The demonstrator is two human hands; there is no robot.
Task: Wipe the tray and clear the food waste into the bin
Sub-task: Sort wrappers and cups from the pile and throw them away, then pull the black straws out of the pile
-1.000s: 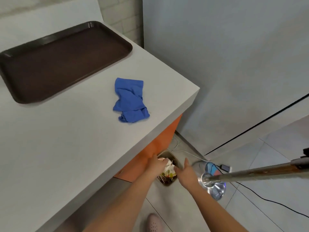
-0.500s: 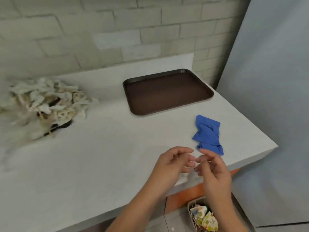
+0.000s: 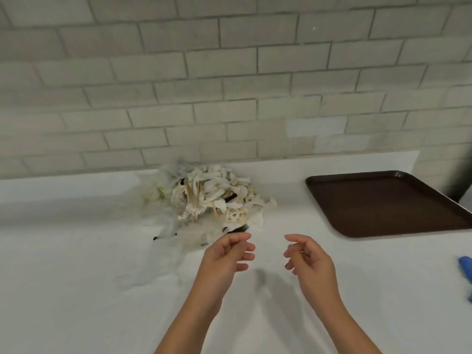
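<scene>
A heap of food waste (image 3: pixel 214 195), pale crumpled wrappers with wooden sticks and clear plastic, lies on the white counter by the wall. A black plastic fork (image 3: pixel 237 229) pokes out at its near edge. The dark brown tray (image 3: pixel 383 203) sits bare at the right. My left hand (image 3: pixel 229 254) hovers just in front of the heap, fingers loosely curled, holding nothing. My right hand (image 3: pixel 306 259) hovers beside it, also loosely curled and holding nothing. A corner of the blue cloth (image 3: pixel 466 272) shows at the right edge. The bin is out of view.
A grey tiled wall (image 3: pixel 229 85) rises behind the white counter (image 3: pixel 89 290). Thin clear plastic film (image 3: pixel 163 251) spreads from the heap toward the counter's near left.
My hands rose from the bin on the floor to above the counter. The view swung left, so the waste heap now sits in the middle and the bin dropped out of sight.
</scene>
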